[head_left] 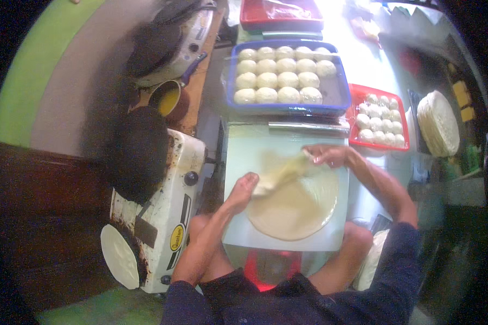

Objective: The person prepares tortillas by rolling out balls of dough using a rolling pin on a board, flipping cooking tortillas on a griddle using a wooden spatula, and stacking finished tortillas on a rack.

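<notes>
A thin round sheet of dough (pixel 288 221) lies flat on a pale board (pixel 236 231) in front of me. Above its upper part, a blurred stretch of dough (pixel 286 172) spans between my hands, raised off the board. My left hand (pixel 242 191) grips its lower left end, with the fingers closed. At its upper right end, my right hand (pixel 328 156) pinches it between the fingertips. Motion blur hides whether the raised dough joins the sheet beneath. Beyond the board, a blue tray (pixel 288 109) holds rows of dough balls (pixel 288 80).
On the left stands a white gas stove (pixel 193 158) with a dark round pan (pixel 134 154) and a flatbread (pixel 120 256). Behind it is a pot (pixel 168 101) with yellow liquid. A red tray (pixel 406 140) of smaller dough balls and a stack of flatbreads (pixel 438 124) are at right.
</notes>
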The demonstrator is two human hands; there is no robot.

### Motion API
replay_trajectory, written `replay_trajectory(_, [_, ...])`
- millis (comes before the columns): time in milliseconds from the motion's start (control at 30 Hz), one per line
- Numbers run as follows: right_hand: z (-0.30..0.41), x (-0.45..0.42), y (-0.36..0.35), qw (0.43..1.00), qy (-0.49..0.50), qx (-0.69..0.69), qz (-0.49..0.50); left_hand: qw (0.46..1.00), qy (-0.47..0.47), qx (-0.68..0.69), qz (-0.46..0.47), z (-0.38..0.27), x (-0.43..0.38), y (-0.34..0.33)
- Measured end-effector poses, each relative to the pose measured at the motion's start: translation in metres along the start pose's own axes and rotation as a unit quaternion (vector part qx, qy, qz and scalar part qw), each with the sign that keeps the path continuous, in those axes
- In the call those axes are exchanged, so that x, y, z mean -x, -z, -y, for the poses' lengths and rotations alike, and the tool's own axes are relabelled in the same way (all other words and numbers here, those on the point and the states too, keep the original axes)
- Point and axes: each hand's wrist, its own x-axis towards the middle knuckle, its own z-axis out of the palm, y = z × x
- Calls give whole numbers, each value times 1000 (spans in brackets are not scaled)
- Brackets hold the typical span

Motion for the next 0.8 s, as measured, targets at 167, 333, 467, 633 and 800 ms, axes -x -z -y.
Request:
replay_trajectory(167, [36,45,-88,990,28,21,135,978,147,48,140,-11,58,-7])
replay_trajectory(333, [114,98,-152,978,4,114,175,908,355,127,183,-25,120,-26])
replay_trajectory(467, [183,100,-189,953,97,245,152,903,280,258,199,-17,166,22])
replay_trajectory(633, [286,65,-201,929,143,333,70,977,103,124,143,-119,197,129])
replay_trajectory(800, [413,-7,-218,881,211,424,11,999,34,11,-22,-197,209,281])
